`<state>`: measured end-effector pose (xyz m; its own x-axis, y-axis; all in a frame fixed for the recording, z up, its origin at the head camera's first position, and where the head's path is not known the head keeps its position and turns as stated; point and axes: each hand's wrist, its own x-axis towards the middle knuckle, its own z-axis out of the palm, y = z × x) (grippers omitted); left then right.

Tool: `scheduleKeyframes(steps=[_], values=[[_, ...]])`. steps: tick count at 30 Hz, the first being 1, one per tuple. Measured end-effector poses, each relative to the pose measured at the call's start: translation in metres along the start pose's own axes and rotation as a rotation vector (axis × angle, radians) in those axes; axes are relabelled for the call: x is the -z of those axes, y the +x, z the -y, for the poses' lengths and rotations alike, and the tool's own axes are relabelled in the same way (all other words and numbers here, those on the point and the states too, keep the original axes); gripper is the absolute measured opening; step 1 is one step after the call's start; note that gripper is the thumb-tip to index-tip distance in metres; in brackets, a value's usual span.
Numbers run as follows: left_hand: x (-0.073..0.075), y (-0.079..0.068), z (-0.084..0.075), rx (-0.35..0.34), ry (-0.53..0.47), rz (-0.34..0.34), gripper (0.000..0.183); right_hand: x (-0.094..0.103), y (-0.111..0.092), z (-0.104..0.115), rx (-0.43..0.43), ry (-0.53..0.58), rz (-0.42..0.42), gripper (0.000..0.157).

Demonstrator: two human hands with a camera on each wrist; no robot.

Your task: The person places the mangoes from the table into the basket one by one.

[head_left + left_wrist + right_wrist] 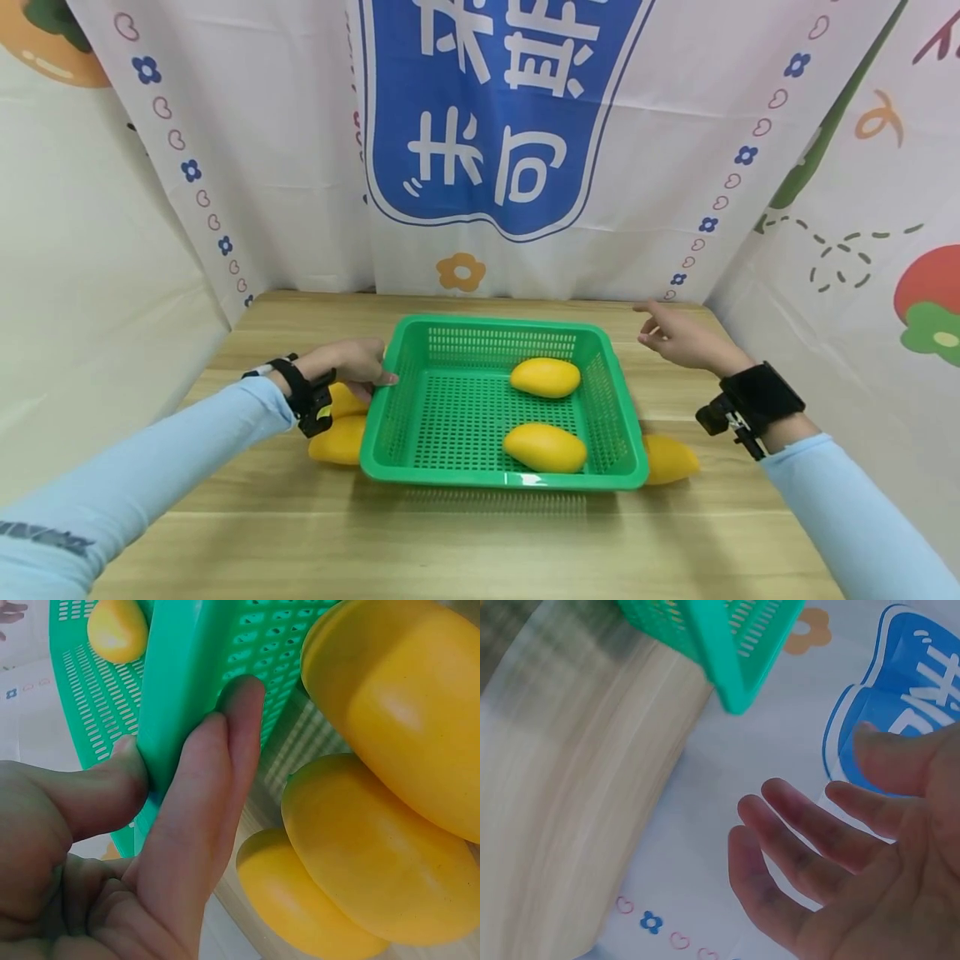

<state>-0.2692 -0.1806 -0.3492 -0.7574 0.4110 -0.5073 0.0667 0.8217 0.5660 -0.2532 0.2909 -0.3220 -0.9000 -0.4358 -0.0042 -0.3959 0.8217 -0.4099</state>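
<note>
A green plastic basket with slotted walls holds two yellow mangoes, a rear mango and a front mango. My left hand pinches the basket's left rim; in the left wrist view the thumb is on the inner side and the fingers lie along the outer wall. My right hand is in the air off the basket's right rear corner, holding nothing. In the right wrist view its fingers are loosely bent and apart from the basket.
Several mangoes lie on the wooden table left of the basket, partly hidden by it and my left hand. Another mango pokes out at its right. White printed cloth hangs behind and at both sides.
</note>
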Motion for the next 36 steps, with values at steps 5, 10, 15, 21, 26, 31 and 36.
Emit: scheduleKeyframes(steps=[5,10,15,21,26,31,36], values=[[-0.001,0.000,0.000,0.001,-0.003,-0.005,0.020,-0.003,-0.009,-0.011,-0.030,-0.011,0.042,0.061],[0.000,-0.001,0.001,-0.011,-0.002,-0.004,0.021,-0.006,-0.016,-0.014,-0.069,0.013,0.109,0.077],[0.000,-0.001,0.000,-0.004,-0.002,-0.009,0.021,-0.013,-0.024,-0.019,-0.100,0.053,0.206,0.087],[-0.001,-0.002,-0.001,0.005,0.001,-0.017,0.019,-0.031,-0.033,-0.027,-0.095,0.028,0.296,0.096],[-0.001,-0.002,-0.002,0.000,0.001,-0.008,0.020,-0.044,-0.041,-0.030,-0.097,0.061,0.356,0.099],[-0.001,-0.001,-0.001,0.005,0.000,-0.006,0.020,-0.053,-0.048,-0.028,-0.140,0.081,0.466,0.100],[-0.001,0.000,0.000,0.002,-0.006,-0.004,0.021,-0.062,-0.051,-0.028,-0.151,0.087,0.491,0.098]])
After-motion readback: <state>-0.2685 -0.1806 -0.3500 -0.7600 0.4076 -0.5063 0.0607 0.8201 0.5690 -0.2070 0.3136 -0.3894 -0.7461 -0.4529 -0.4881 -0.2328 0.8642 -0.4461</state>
